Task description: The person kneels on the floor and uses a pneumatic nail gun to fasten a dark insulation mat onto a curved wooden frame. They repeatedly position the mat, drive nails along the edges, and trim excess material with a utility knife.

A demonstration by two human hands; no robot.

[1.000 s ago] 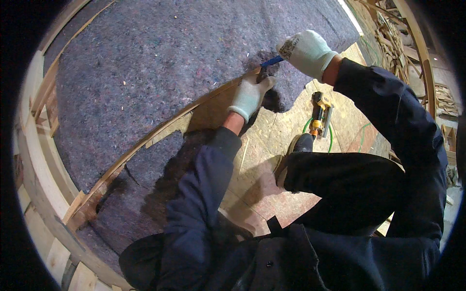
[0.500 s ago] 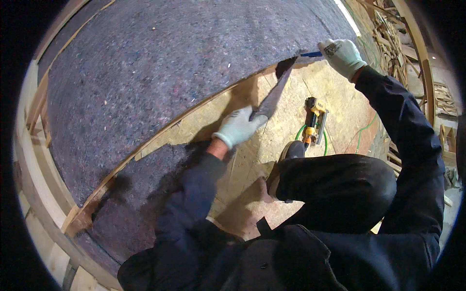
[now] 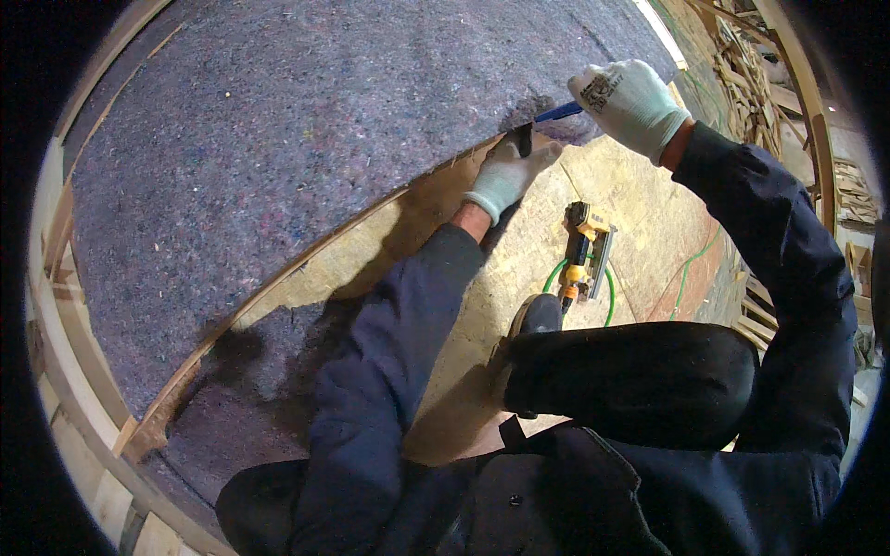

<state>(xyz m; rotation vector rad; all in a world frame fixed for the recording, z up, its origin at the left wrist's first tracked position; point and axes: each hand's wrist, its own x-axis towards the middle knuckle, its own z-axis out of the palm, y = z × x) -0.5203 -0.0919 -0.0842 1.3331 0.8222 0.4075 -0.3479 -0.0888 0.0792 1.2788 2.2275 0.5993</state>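
Note:
My right hand [image 3: 630, 104], in a white work glove, is closed around a slim blue cutter [image 3: 559, 112]. The cutter's tip meets the edge of the speckled grey-purple felt [image 3: 278, 148]; its blade is too small to make out. Just left of it, my gloved left hand [image 3: 512, 174] is closed on a partly cut felt strip at that same edge, with a dark fold of it showing above the fingers. The felt covers a curved wooden panel, whose bare yellowish board [image 3: 584, 181] shows below the cut line.
A yellow and black nail gun [image 3: 591, 243] lies on the board beside my shoe [image 3: 540, 315], with a green hose [image 3: 691, 264]. A loose felt piece [image 3: 250, 408] lies at lower left. Wooden framing [image 3: 69, 343] curves along the left; scrap wood [image 3: 749, 111] is piled at right.
My left hand has moved up and right along the strip, close to the cutter. My right hand has drawn the cutter slightly left and down along the felt edge.

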